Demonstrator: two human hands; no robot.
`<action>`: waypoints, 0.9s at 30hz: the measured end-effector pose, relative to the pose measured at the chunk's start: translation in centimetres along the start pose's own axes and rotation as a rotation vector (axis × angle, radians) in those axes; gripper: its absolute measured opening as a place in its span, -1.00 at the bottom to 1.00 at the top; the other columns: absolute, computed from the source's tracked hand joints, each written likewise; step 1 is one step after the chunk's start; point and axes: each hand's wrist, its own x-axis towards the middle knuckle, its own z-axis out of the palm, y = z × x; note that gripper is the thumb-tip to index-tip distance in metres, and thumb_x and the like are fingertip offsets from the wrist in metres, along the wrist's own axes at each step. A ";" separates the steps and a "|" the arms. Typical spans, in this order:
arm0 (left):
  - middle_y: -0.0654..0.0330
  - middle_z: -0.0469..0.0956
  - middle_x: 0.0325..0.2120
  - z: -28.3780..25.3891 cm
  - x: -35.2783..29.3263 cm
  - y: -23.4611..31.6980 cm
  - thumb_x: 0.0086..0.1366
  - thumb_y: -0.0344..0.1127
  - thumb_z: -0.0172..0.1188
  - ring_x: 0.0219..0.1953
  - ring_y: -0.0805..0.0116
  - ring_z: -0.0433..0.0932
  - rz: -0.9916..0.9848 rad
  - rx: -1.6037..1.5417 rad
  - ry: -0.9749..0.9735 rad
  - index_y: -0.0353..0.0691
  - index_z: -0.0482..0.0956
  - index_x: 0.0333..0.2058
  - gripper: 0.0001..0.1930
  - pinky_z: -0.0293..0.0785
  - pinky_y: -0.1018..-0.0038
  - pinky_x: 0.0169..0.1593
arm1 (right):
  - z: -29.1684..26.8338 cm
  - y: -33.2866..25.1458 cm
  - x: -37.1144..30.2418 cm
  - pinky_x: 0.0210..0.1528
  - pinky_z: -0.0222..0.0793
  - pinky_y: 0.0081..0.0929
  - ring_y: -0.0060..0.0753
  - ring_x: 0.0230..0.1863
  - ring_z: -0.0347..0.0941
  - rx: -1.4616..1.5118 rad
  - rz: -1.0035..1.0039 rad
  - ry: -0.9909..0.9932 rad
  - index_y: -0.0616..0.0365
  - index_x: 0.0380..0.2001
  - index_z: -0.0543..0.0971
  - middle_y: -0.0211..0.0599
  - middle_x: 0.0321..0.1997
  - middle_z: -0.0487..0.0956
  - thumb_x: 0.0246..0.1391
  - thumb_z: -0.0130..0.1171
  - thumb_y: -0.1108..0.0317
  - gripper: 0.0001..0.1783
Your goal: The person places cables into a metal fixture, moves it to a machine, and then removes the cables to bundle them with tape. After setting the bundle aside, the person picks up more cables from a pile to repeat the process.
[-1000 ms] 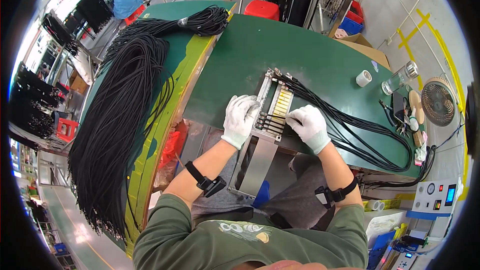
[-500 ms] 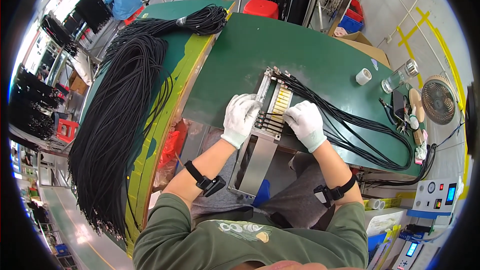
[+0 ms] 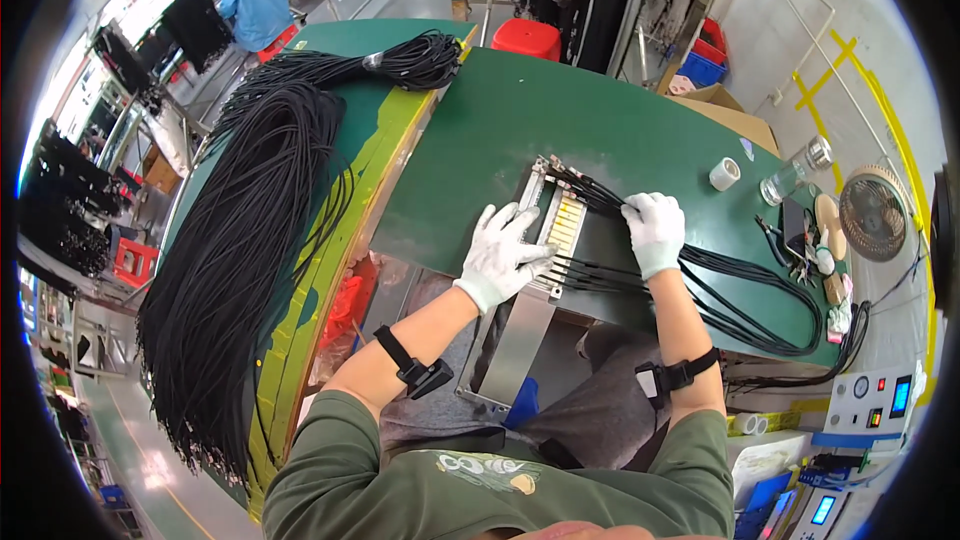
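A metal fixture with a row of yellow slots lies at the near edge of the green table, with a long metal rail along its left side. My left hand, in a white glove, rests over its lower left part, fingers spread, fingertips at the ends of several black cables seated in it. My right hand, also gloved, is to the right of the fixture, fingers curled over the upper bundle of black cables. Its fingers hide how many cables are in its grip. The cables loop away to the right.
A large pile of black cables covers the left table. Toward the right stand a white roll, a glass bottle, pliers and a small fan. A red stool is beyond the table; a co-worker sits far left.
My right hand has moved right and up from the fixture to the upper cable bundle. My left hand has shifted right and down, its fingers spreading over the fixture.
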 end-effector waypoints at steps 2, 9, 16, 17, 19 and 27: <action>0.04 0.54 0.07 -1.8 -0.8 -0.8 0.03 -0.05 0.35 0.15 -0.07 0.42 0.009 0.023 0.021 0.09 0.77 -0.29 -0.75 0.27 -0.01 0.20 | -0.9 -2.9 0.8 -0.14 0.42 -0.21 -0.13 -0.23 0.52 0.037 -0.123 0.124 -0.04 -0.44 0.68 -0.36 -0.35 0.64 -0.05 0.32 0.24 -0.90; 0.13 0.61 -0.25 0.7 0.7 0.6 0.06 -0.11 0.39 -0.07 0.00 0.53 -0.042 -0.354 0.373 -0.14 0.58 -0.42 -0.74 0.41 0.13 0.04 | -1.9 0.1 -3.6 -0.12 0.37 -0.29 -0.13 -0.27 0.44 0.559 -0.307 -0.196 0.18 -0.42 0.60 -0.23 -0.39 0.55 -0.11 0.28 0.52 -0.89; 0.19 0.60 -0.28 1.3 -0.1 0.6 -0.04 -0.23 0.42 -0.06 -0.03 0.50 0.094 -0.413 0.499 -0.10 0.55 -0.56 -0.81 0.37 0.07 0.10 | 2.2 -3.2 -4.5 -0.12 0.41 -0.27 -0.10 -0.25 0.48 0.978 -0.072 -0.321 0.24 -0.29 0.59 -0.16 -0.35 0.52 0.00 0.28 0.52 -0.85; 0.19 0.60 -0.28 1.3 -0.2 0.6 -0.04 -0.23 0.42 -0.06 -0.03 0.50 0.066 -0.375 0.508 -0.10 0.55 -0.56 -0.81 0.37 0.07 0.10 | 3.1 -3.7 -4.4 -0.13 0.41 -0.26 -0.08 -0.25 0.49 0.984 -0.121 -0.364 0.26 -0.28 0.59 -0.14 -0.35 0.52 0.02 0.27 0.51 -0.84; 0.23 0.60 -0.28 1.4 -0.1 0.9 -0.07 -0.24 0.42 0.00 -0.03 0.45 0.134 -0.362 0.534 -0.09 0.56 -0.61 -0.81 0.31 0.04 0.16 | 3.8 -4.2 -4.5 -0.14 0.42 -0.23 -0.04 -0.25 0.50 0.968 -0.197 -0.426 0.29 -0.26 0.58 -0.09 -0.36 0.52 0.06 0.27 0.49 -0.83; 0.26 0.60 -0.24 2.3 -0.9 0.5 -0.09 -0.28 0.44 0.04 0.01 0.44 0.037 -0.407 0.462 -0.09 0.58 -0.63 -0.83 0.31 0.06 0.17 | 2.4 -5.2 -3.5 -0.25 0.47 -0.20 -0.09 -0.38 0.56 0.715 -0.486 -0.328 0.17 -0.14 0.68 -0.10 -0.31 0.68 0.19 0.29 0.26 -0.75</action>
